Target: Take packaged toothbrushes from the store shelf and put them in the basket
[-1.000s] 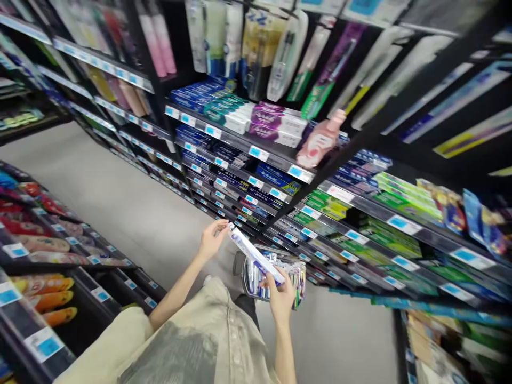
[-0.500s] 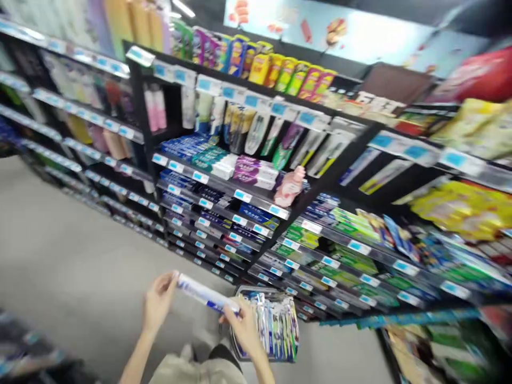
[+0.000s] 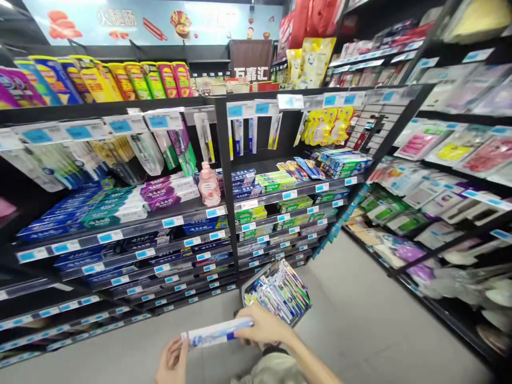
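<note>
Store shelves point(image 3: 120, 229) lined the aisle; the left hand point(image 3: 173, 362) and right hand point(image 3: 264, 329) gripped a long packet point(image 3: 218, 333), perhaps a toothbrush, above a filled basket point(image 3: 280, 290).

A glossy plastic toothbrush pack point(image 3: 218, 333), matt black metal shelves point(image 3: 120, 226), smooth grey floor point(image 3: 360, 320).

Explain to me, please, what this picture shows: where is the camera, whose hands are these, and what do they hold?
The camera sits on a person's head and looks forward and down, so you see that person's own two bare hands in a shop aisle. The left hand and the right hand hold one long toothbrush pack between them, one hand at each end. Just behind it stands a basket full of similar packs. The black shelves ahead carry toothpaste boxes and a pink bottle; toothbrushes hang above.
</note>
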A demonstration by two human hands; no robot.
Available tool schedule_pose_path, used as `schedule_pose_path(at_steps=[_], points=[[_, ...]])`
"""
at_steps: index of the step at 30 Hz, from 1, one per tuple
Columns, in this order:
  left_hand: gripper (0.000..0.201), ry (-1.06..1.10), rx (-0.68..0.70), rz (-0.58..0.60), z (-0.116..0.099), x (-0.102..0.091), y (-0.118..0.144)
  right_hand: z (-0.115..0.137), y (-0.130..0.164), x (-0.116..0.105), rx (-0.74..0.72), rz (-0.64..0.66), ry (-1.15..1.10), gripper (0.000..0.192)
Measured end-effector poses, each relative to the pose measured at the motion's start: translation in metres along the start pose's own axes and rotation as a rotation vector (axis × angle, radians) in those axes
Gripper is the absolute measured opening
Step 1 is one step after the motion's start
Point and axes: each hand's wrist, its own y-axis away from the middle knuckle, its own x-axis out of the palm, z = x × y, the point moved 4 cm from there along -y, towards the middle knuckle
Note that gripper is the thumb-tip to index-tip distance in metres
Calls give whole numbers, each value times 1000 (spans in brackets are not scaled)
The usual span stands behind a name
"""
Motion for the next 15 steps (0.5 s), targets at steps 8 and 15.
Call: schedule_pose_path(at_steps=[8, 15], points=[[74, 40, 63, 219, -15, 120, 41, 22, 17, -155, -278, -322, -342, 40], [64, 38, 31, 304, 28, 219, 109, 58, -7, -271, -657, -635, -549, 43]])
